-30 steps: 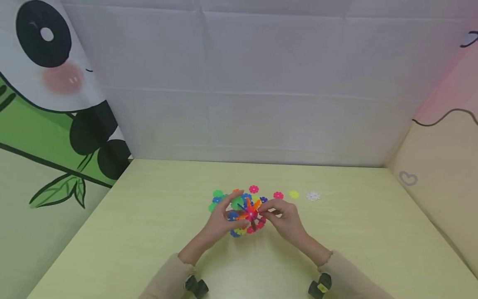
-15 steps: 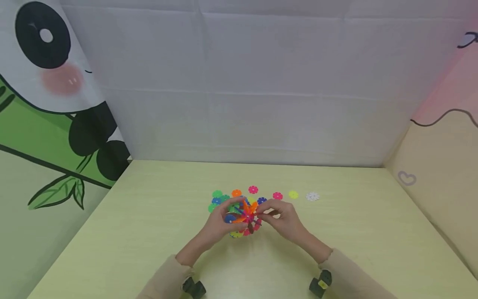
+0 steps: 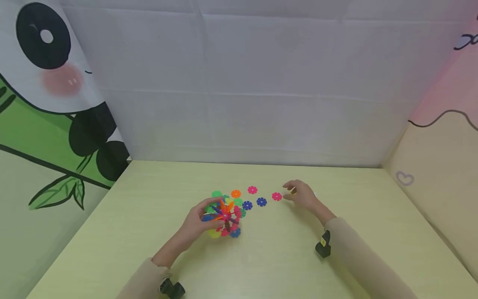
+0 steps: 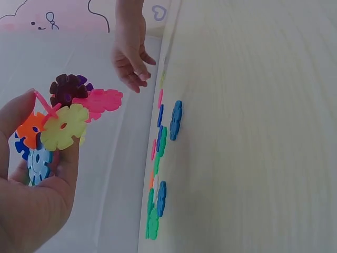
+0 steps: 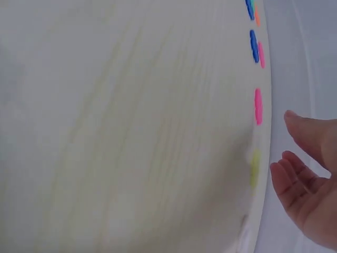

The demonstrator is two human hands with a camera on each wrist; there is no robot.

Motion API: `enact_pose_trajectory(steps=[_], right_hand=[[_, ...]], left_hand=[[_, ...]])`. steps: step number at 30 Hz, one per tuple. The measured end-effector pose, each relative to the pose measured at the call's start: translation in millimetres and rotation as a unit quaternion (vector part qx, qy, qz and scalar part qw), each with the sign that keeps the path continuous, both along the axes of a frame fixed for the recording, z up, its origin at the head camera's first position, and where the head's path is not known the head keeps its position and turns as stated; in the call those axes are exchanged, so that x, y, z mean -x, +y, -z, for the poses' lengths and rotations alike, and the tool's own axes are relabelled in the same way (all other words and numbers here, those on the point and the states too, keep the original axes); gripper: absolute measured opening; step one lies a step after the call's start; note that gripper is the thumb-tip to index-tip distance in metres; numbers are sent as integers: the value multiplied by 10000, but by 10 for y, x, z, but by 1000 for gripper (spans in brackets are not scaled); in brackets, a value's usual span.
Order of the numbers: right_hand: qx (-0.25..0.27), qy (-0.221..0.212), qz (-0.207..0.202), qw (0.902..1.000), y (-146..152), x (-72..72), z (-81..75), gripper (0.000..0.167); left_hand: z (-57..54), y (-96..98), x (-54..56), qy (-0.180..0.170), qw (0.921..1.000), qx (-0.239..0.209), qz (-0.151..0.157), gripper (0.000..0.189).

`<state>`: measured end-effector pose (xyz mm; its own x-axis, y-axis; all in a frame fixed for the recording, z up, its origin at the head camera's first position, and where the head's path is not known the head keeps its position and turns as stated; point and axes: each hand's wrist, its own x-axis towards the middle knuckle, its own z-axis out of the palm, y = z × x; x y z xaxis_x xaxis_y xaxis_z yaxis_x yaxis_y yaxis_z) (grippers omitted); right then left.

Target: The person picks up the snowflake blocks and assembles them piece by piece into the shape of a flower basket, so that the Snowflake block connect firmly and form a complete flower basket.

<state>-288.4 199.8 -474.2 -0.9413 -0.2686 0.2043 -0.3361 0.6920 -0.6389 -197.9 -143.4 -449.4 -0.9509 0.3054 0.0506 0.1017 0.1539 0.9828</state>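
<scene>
My left hand grips a cluster of interlocked plastic snowflake discs, in pink, orange, yellow, blue and dark shades. In the left wrist view a yellow disc of the cluster faces the camera, between thumb and fingers. My right hand is over the table's right side with its fingers loosely bent and nothing held. A pink disc lies just left of its fingertips. The right wrist view shows a yellow disc beneath the same hand; from the head view that disc is mostly hidden.
Loose discs lie on the pale table: an orange disc, another pink disc, dark blue ones such as the blue disc, and several green ones. A grey-white wall rises behind the table's back edge.
My right hand has left the cluster and moved right and away over the loose discs, its fingers parting. My left hand has carried the cluster to the left.
</scene>
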Motion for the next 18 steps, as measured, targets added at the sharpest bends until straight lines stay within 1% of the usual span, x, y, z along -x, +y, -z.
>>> enact_pose_trajectory(steps=[3, 6, 10, 12, 15, 18], right_hand=[[-278, -251, 108, 9992, 97, 138, 59, 33], [-468, -428, 156, 9979, 163, 158, 78, 31], [-572, -583, 185, 9965, 199, 159, 84, 27], [-585, -662, 214, 9959, 212, 181, 101, 27], [-497, -697, 210, 9961, 221, 199, 111, 25], [-365, -490, 114, 9981, 198, 179, 92, 20]], left_hand=[[-21, -81, -12, -96, 9999, 26, -128, 58], [-39, -107, -28, -175, 9997, 35, -175, 58], [-44, -107, -35, -217, 9996, 5, -164, 57], [-38, -90, -31, -221, 9996, -11, -150, 57], [-40, -37, -28, -310, 9994, -104, -107, 59], [-59, 44, -33, -455, 9983, -361, 31, 61]])
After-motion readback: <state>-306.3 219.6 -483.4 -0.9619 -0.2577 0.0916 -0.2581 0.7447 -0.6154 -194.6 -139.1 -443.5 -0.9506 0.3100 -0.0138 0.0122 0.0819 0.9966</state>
